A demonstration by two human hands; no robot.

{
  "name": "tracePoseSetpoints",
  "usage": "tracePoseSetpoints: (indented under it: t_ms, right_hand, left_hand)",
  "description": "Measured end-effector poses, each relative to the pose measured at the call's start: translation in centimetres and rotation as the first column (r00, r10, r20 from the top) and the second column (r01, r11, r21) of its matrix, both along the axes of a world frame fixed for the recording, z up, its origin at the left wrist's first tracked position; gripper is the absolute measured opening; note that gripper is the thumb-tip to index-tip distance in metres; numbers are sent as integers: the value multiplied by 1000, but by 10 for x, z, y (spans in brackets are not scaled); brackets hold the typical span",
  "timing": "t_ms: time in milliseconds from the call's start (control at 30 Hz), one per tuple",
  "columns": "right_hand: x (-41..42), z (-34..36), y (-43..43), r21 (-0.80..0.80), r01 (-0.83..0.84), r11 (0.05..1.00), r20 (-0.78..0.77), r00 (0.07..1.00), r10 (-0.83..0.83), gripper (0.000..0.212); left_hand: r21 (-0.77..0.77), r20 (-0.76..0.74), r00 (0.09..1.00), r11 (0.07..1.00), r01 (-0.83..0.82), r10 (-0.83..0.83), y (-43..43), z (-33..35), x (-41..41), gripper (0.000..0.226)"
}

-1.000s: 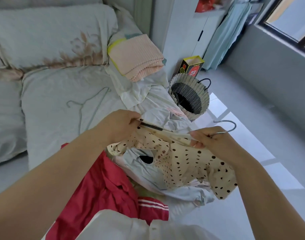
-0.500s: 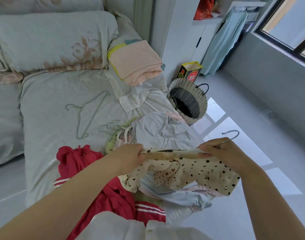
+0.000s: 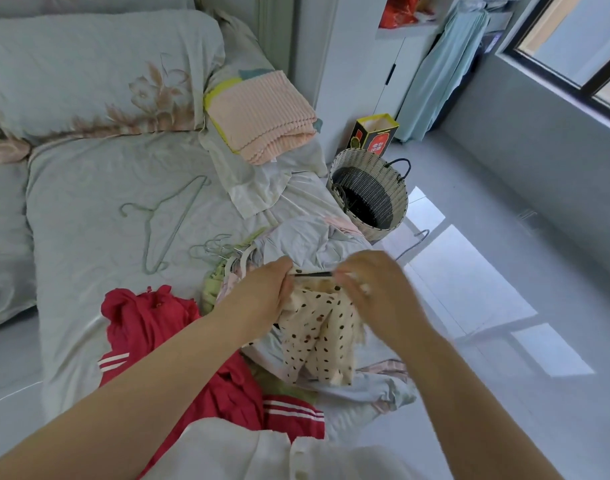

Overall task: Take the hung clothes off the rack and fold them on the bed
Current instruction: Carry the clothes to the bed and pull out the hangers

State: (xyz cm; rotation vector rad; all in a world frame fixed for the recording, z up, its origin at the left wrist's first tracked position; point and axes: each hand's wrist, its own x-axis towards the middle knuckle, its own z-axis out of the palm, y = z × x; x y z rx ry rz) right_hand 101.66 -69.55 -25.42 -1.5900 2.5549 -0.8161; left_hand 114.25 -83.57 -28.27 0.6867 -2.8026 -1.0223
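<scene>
A cream garment with dark dots [image 3: 319, 336] hangs bunched between my hands over the bed's right edge. My left hand [image 3: 262, 296] grips its top edge, where a dark hanger bar shows. My right hand [image 3: 376, 292] is closed on the same edge close beside it, and the hanger's metal hook [image 3: 416, 242] sticks out behind it. A red garment with white stripes [image 3: 179, 344] lies crumpled on the bed [image 3: 85, 209] below my left arm. Pale blue and pink clothes [image 3: 310, 239] are heaped under the dotted garment.
A loose wire hanger [image 3: 165, 226] lies flat mid-bed, more hangers [image 3: 220, 247] beside the heap. A folded pink towel [image 3: 262, 116] and a pillow [image 3: 89, 74] sit at the head. A woven basket [image 3: 369, 199] and a boxy bag [image 3: 374, 135] stand on the floor right of the bed.
My hands have come close together, bunching the dotted garment that was stretched wide between them. The hanger hook has swung back behind my right hand.
</scene>
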Motion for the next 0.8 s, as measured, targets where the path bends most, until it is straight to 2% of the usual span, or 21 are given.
tracePoseSetpoints:
  t_ms: [33, 67, 133, 200, 367, 400, 500, 567, 667, 800]
  right_hand:
    - [4, -10, -8, 26, -105, 994, -20, 994, 105, 27]
    - [5, -17, -16, 26, -143, 989, -21, 989, 144, 17]
    - [3, -23, -25, 14, -141, 990, 14, 990, 141, 9]
    - [-1, -26, -27, 20, -164, 986, 51, 985, 162, 10]
    - [-8, -27, -22, 60, -231, 971, -176, 955, 238, 31]
    - [-10, -27, -20, 50, -219, 974, -156, 962, 225, 30]
    - [-17, -26, -13, 60, -131, 990, 34, 991, 129, 19]
    - [-23, -25, -8, 75, -87, 993, 127, 989, 77, 14]
    - [-28, -17, -3, 74, -41, 996, 194, 981, 26, 10]
    - [-34, -3, -4, 144, -93, 985, 242, 969, 56, 8]
  left_hand:
    - [14, -29, 1000, 1000, 5, -5, 1, -1, -1, 33]
    - [33, -62, 998, 999, 1, 1, 0, -1, -1, 34]
    - [71, -102, 995, 997, -13, 20, 0, 1, -1, 25]
    - [126, -119, 992, 992, -33, 48, 0, 2, 0, 19]
    - [253, -132, 974, 957, -146, 183, -5, 0, -2, 21]
    - [267, -120, 973, 950, -159, 196, -6, 1, -4, 22]
    - [306, -104, 972, 937, -169, 209, -4, 2, -9, 23]
    - [243, -99, 983, 961, -130, 158, 0, 0, -10, 22]
    - [-26, -138, 990, 1000, 8, -11, 2, -9, -9, 18]
    - [-147, -247, 967, 989, 27, -63, 1, -9, -11, 24]
